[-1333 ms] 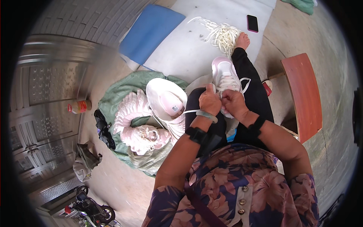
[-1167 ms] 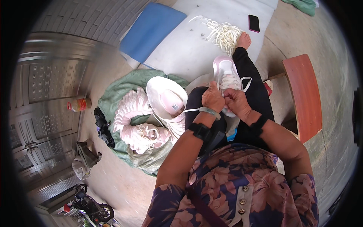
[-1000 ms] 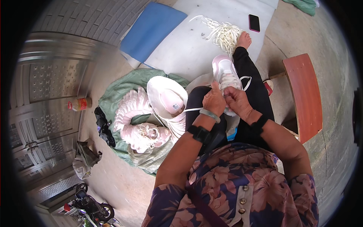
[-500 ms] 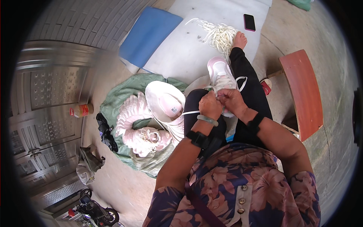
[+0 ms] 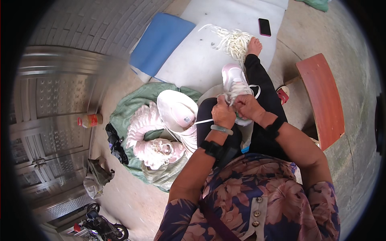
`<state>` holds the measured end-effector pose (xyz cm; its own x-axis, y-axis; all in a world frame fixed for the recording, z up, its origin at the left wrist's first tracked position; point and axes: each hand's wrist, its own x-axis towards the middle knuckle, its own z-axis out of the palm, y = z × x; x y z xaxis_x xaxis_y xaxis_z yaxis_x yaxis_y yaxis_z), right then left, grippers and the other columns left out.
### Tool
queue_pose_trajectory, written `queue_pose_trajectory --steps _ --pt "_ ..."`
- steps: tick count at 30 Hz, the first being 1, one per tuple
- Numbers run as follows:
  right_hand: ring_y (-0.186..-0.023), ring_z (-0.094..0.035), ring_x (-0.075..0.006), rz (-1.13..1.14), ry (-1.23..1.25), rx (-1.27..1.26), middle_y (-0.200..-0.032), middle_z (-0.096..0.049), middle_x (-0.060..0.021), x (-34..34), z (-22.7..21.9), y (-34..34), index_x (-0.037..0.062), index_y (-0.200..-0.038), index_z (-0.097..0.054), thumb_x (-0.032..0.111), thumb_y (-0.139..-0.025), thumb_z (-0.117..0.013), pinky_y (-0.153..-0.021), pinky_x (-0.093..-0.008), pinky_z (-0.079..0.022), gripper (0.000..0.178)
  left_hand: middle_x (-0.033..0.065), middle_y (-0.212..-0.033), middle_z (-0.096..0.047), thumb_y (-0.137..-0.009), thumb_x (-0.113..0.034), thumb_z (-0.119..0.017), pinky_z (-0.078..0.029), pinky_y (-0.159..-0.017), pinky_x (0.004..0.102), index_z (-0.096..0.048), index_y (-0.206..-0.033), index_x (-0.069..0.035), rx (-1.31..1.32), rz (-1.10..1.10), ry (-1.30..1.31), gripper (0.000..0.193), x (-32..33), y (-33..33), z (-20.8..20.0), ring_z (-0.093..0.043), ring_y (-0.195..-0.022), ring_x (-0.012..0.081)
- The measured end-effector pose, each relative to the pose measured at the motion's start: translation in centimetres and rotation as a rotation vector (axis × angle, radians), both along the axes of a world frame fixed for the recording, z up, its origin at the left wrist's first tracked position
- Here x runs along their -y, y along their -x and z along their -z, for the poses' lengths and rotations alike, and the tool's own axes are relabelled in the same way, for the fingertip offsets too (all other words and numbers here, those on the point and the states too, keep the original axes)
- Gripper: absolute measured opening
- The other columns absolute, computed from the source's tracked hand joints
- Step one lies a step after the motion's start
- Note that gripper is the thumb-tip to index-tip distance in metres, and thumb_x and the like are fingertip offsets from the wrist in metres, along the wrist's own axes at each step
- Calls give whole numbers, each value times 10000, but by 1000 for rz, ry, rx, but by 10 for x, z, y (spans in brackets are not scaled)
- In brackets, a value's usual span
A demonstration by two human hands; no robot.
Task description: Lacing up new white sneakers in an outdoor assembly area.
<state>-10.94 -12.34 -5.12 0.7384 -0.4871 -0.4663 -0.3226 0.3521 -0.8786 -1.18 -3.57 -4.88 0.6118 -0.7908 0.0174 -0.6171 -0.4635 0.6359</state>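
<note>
A white and pink sneaker (image 5: 234, 75) rests between my knees, its toe pointing away from me. White shoelace (image 5: 235, 90) runs through its upper eyelets, and a loose loop sticks out on the right side. My left hand (image 5: 223, 114) is closed at the left edge of the shoe's opening, gripping lace; a white lace end (image 5: 204, 121) trails out leftward from beneath it. On the other side, my right hand (image 5: 249, 107) has its fingertips pinched together by the eyelets. Whatever sits between those fingertips is too small to make out.
Left of my knee, a green sheet (image 5: 132, 98) carries a curved row of pink shoe parts (image 5: 138, 124) and a white hat-like piece (image 5: 175, 109). Ahead, a pile of white laces (image 5: 235, 43) and a phone (image 5: 264, 27) lie on a pale mat. A wooden stool (image 5: 321, 100) stands right.
My hands have drawn slightly apart over the shoe, uncovering more lacing between them. The whole view has shifted a little.
</note>
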Motion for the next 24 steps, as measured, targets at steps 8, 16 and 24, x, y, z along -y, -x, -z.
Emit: queue_pose_trajectory --steps 8,16,24 --pt "-431 -462 -95 -99 331 -290 -491 -445 -12 44 -37 144 19 -746 -538 94 -803 -471 -396 -240 -383 115 119 -575 -554 -656 -10 -594 -439 -564 422 -400 -1067 -37 91 78 51 455 0 -3 12 -562 -563 332" --pt "-458 -475 -94 128 111 -406 -577 -520 -57 51 -34 216 4 -736 -536 34 -770 -565 -389 -233 -369 53 143 -620 -568 -668 -41 -568 -445 -602 454 -307 -1092 -4 -279 -6 28 499 -1 -8 7 -570 -603 366" --pt "-801 -552 -297 -20 1207 39 -892 -563 -100 50 -33 120 71 -880 -559 83 -607 -627 -711 -398 -428 281 121 -747 -563 -676 -100 -582 -445 -601 437 -487 -1032 -22 371 60 4 376 9 3 -35 -567 -695 341"
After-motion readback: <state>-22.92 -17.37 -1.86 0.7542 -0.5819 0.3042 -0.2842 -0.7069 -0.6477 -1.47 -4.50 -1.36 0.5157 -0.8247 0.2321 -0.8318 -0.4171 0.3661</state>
